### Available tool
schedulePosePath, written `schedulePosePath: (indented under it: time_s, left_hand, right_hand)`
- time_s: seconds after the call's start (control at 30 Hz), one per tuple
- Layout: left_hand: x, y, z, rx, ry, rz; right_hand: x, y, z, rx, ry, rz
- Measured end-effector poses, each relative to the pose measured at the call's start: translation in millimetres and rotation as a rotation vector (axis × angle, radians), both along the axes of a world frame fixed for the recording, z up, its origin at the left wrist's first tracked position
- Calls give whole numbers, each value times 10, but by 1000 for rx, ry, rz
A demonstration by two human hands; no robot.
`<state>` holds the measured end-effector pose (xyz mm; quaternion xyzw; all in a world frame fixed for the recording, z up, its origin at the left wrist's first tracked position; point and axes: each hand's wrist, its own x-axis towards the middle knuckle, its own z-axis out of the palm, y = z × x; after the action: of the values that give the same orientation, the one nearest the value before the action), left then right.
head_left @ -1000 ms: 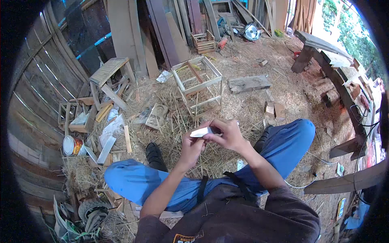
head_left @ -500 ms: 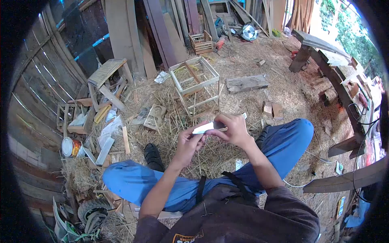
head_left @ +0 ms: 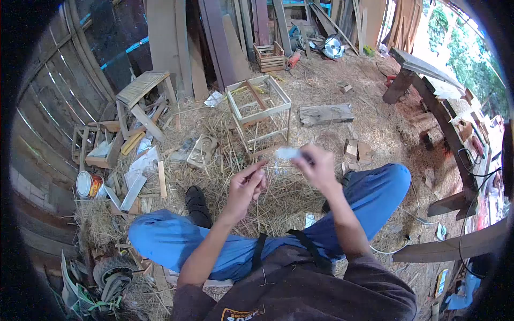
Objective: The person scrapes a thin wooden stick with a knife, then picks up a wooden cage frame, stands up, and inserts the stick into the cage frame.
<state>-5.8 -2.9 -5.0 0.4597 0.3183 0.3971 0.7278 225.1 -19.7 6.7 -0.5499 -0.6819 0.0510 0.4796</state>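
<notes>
My right hand (head_left: 319,168) is closed on a small pale flat sheet (head_left: 287,153), smeared by motion, which sticks out to the left of the fingers. My left hand (head_left: 247,192) is raised a little lower and to the left, thumb and forefinger pinched together; what is between them, if anything, I cannot make out. The sheet is apart from the left fingertips. Beyond both hands a slender wooden frame (head_left: 263,115) stands on the straw-strewn floor. My legs in blue trousers (head_left: 358,206) are bent and spread on either side below.
A small wooden stool (head_left: 142,88) and scrap boards lie left, near a paint can (head_left: 88,184). A thick plank (head_left: 325,114) rests beyond the hands. On the right runs a long bench (head_left: 450,120) with cables. At the back are a wooden crate (head_left: 269,56) and circular saw (head_left: 332,47).
Both hands were together on the sheet. Now the left hand has let go and sits slightly lower, while the right hand holds the sheet alone and moves quickly.
</notes>
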Motion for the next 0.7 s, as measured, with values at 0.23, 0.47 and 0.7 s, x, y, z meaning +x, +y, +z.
schedulePosePath:
  time_s: [0.23,0.47,0.7]
  left_hand:
    - [38,-66,-155,37,100,68]
    - [-22,-37,-78,40,69,-27]
    - [-15,-15,2,30,63,-45]
  right_hand:
    - [-393,-7,-70,-26,-158,262]
    - [-316,7,28,35,-216,237]
    - [-243,45,-42,68,-187,183]
